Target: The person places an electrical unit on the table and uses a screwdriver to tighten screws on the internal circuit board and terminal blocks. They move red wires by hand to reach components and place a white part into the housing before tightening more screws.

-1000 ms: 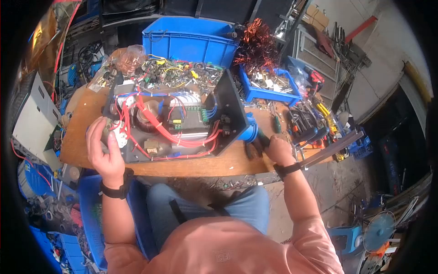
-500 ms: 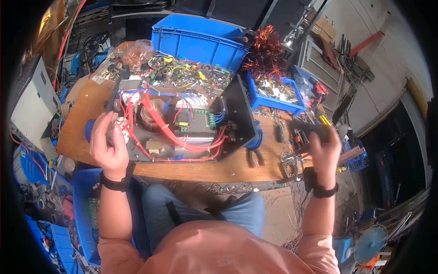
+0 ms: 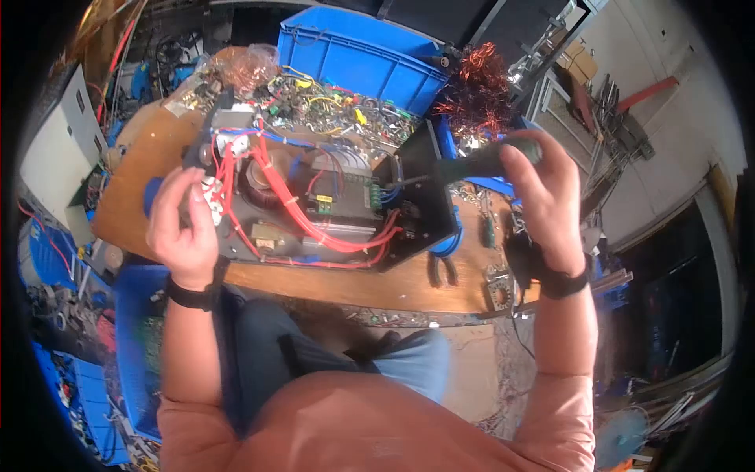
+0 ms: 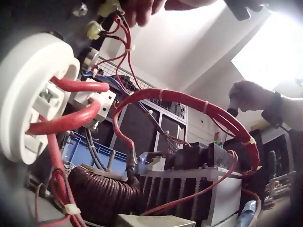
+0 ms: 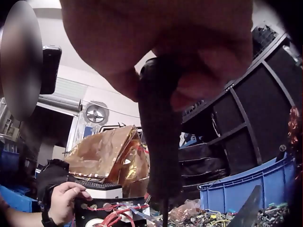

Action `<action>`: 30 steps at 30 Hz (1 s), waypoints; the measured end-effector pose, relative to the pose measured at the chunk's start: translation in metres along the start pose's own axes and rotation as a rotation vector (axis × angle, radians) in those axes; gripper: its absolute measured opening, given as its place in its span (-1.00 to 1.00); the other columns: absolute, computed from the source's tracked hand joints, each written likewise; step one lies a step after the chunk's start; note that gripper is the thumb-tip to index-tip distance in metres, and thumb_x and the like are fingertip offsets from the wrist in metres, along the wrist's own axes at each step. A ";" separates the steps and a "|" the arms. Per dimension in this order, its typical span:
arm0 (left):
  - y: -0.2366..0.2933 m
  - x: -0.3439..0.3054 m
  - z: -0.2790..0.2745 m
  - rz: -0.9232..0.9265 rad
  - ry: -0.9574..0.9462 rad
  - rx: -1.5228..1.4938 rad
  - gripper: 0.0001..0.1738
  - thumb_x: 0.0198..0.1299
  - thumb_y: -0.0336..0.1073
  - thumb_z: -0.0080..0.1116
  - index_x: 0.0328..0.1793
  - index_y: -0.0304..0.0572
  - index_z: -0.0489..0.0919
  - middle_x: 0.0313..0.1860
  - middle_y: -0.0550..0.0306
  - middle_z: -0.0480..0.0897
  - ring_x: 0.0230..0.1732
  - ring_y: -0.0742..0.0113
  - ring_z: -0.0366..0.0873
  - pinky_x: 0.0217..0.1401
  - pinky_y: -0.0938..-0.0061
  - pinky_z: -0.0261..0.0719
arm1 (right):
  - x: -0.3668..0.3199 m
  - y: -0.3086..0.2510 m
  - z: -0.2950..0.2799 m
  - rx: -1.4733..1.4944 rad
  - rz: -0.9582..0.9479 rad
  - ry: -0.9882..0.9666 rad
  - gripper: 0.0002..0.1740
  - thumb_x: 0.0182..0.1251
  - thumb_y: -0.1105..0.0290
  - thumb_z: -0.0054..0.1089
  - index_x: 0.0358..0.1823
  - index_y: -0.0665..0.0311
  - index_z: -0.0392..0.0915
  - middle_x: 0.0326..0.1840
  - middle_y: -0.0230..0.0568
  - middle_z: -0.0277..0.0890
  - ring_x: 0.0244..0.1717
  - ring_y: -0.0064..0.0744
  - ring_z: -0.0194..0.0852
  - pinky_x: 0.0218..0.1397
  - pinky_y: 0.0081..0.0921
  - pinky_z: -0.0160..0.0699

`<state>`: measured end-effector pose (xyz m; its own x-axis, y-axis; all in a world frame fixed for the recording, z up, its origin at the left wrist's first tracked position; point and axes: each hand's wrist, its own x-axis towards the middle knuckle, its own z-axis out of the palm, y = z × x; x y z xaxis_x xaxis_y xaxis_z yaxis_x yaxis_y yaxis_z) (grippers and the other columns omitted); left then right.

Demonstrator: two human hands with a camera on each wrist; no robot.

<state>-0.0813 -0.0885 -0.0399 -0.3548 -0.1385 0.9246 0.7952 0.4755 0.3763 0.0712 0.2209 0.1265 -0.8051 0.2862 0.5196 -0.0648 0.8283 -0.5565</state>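
A black metal case lies on the wooden bench, full of red wiring, a copper-wound coil and a green terminal block. My left hand grips the upper edge of its left side panel, beside a white round socket. My right hand holds a screwdriver by its thick dark handle, raised over the case's right wall. The thin shaft points left toward the inside of the case, near the terminal block in the head view.
Pliers and a green-handled screwdriver lie right of the case. Behind it spread loose small parts, with a large blue crate at the back. Red-brown wire is heaped at the back right.
My right hand moved from the pliers out to the tools on the right, then came back up and left with the screwdriver. The pliers now lie on the bench. My left hand stays at the panel.
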 end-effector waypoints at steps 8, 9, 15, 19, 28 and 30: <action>-0.004 -0.001 0.003 0.053 0.006 -0.019 -0.81 0.19 -0.59 0.07 -0.08 -0.41 0.60 -0.22 -0.03 0.69 -0.09 0.04 0.64 0.08 0.25 0.55 | 0.024 0.005 0.017 -0.033 -0.078 -0.060 -0.63 0.24 0.22 0.25 -0.16 0.45 0.56 -0.49 -0.15 0.62 -0.44 -0.47 0.58 -0.33 -0.52 0.52; -0.004 -0.001 0.004 0.069 0.005 -0.009 -0.81 0.19 -0.59 0.06 -0.08 -0.41 0.60 -0.22 -0.03 0.69 -0.09 0.04 0.64 0.08 0.25 0.55 | 0.024 0.005 0.017 -0.029 -0.075 -0.064 -0.63 0.24 0.22 0.24 -0.17 0.45 0.56 -0.50 -0.15 0.62 -0.44 -0.46 0.59 -0.34 -0.51 0.52; -0.005 -0.003 0.004 0.049 -0.006 0.001 -0.81 0.28 -0.58 0.00 -0.04 -0.47 0.58 -0.19 -0.04 0.69 -0.11 0.14 0.63 0.17 0.25 0.51 | 0.024 0.009 0.018 -0.045 -0.104 -0.070 -0.61 0.23 0.19 0.26 -0.18 0.45 0.57 -0.52 -0.14 0.60 -0.46 -0.44 0.58 -0.35 -0.48 0.52; -0.006 -0.005 0.004 0.043 -0.007 -0.004 -0.80 0.29 -0.58 -0.01 -0.03 -0.47 0.58 -0.18 -0.04 0.69 -0.12 0.18 0.63 0.15 0.30 0.52 | 0.026 0.010 0.018 -0.122 -0.125 -0.061 -0.61 0.21 0.19 0.27 -0.19 0.45 0.57 -0.55 -0.12 0.57 -0.48 -0.43 0.55 -0.37 -0.45 0.50; -0.008 -0.010 0.006 -0.032 -0.004 -0.048 -0.79 0.30 -0.57 -0.03 0.00 -0.49 0.56 -0.17 -0.06 0.69 -0.08 0.18 0.63 0.17 0.31 0.51 | 0.028 0.005 0.022 -0.069 -0.099 -0.091 -0.59 0.19 0.17 0.29 -0.24 0.47 0.56 -0.56 -0.05 0.55 -0.50 -0.31 0.55 -0.38 -0.38 0.49; -0.008 -0.011 0.006 -0.056 -0.006 -0.059 -0.78 0.31 -0.57 -0.03 0.01 -0.50 0.55 -0.17 -0.07 0.69 -0.06 0.18 0.63 0.18 0.30 0.51 | 0.028 0.001 0.020 -0.105 -0.084 -0.111 -0.60 0.18 0.17 0.29 -0.27 0.47 0.55 -0.55 -0.03 0.55 -0.50 -0.31 0.56 -0.38 -0.38 0.49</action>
<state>-0.0871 -0.0861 -0.0532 -0.4025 -0.1582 0.9016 0.8016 0.4147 0.4306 0.0363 0.2200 0.1274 -0.8599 0.1639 0.4834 -0.0772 0.8944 -0.4406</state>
